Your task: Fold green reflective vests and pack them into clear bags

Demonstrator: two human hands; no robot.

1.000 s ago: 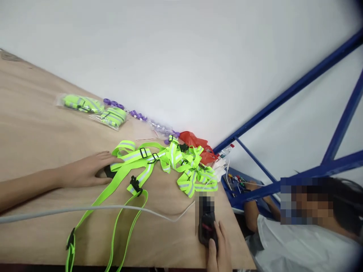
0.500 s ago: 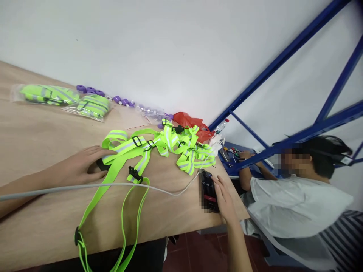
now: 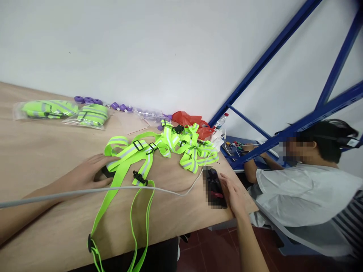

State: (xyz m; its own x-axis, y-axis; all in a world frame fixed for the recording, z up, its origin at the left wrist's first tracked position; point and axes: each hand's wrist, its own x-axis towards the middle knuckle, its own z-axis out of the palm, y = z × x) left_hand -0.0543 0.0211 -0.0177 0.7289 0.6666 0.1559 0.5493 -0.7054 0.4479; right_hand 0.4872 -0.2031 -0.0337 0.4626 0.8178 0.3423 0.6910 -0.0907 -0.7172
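My left hand lies flat on the wooden table, fingers stretched over a black buckle at the end of a neon-yellow reflective strap harness. The harness spreads from a tangled heap near the table's right side down to long loops that hang over the front edge. My right hand rests open beside a black device with a red button near the table's right corner, fingertips touching it.
Two bagged harnesses and purple parts lie along the wall. A red bag sits behind the heap. A grey cable crosses the table. A person in a white shirt sits to the right, under blue shelving struts.
The view has swung up and right over the second. My right hand slid from below the black device to its right side. My left hand has stayed on the strap.
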